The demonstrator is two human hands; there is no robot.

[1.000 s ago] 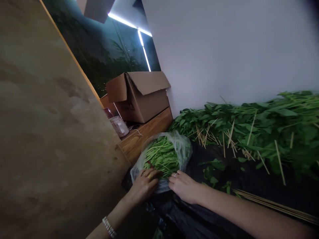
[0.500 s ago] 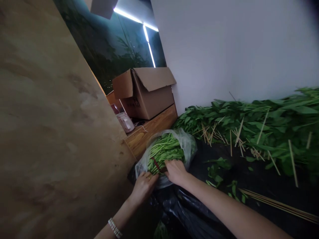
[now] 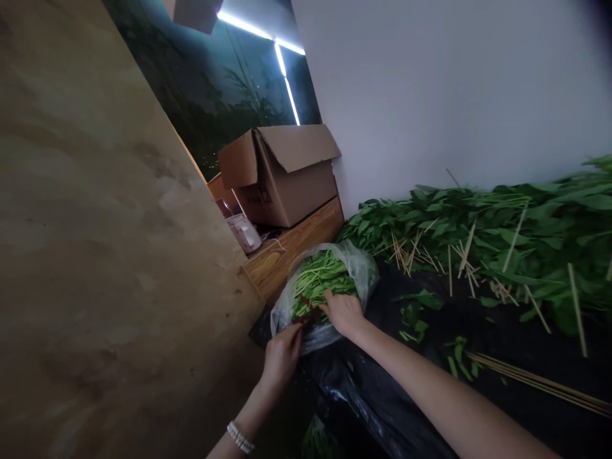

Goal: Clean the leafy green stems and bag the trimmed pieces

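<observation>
A clear plastic bag (image 3: 361, 264) stands open, filled with a bunch of leafy green vegetables (image 3: 325, 274) whose thin stems face up. A dark red strip (image 3: 306, 302) lies across the greens near the bag's front edge. My left hand (image 3: 281, 357), with a beaded bracelet at its wrist, is closed at the bag's front rim, with a bit of red at its fingertips. My right hand (image 3: 345, 313) reaches over the greens, thumb and fingers pinched at the strip's other end. The fingers partly hide the strip, so its full run is unclear.
Black plastic sheeting (image 3: 377, 408) lies under the bag. A long heap of leafy greens (image 3: 430, 220) with cut stems runs along the white wall. Loose leaves (image 3: 421, 309) and thin sticks (image 3: 535, 379) lie at right. An open cardboard box (image 3: 291, 191) stands on a wooden ledge (image 3: 277, 261) behind.
My left hand has turned more upright at the rim. My right hand has shifted slightly up and right over the greens. The red strip has changed shape between them.
</observation>
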